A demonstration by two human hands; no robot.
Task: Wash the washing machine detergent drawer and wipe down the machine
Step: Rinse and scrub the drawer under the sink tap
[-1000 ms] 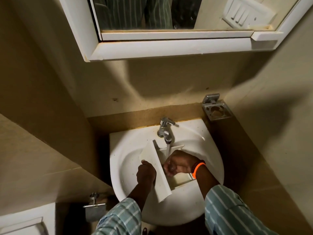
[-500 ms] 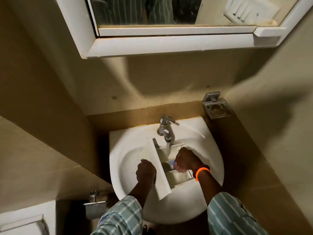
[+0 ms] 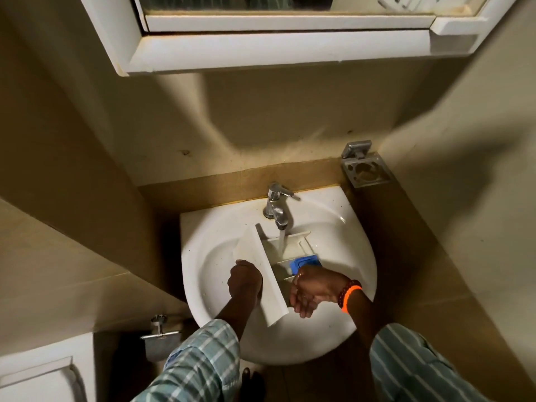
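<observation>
The detergent drawer [image 3: 285,258] is sitting in the sink [image 3: 359,256] under the running tap [image 3: 277,211]; the left hand [image 3: 245,281] is gripping its front panel, the right hand [image 3: 311,291] is hanging relaxed at the near right; wet plastic is risking slipping; water is likely splashing out.

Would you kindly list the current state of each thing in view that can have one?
Tap: on, water running.
Detergent drawer: out of the machine, in the sink, under the stream.
Blue insert: sitting in the drawer.
Left hand: grips the drawer's front panel.
Right hand: on the drawer's near end, grip unclear.
Tumbler holder: empty.
</observation>
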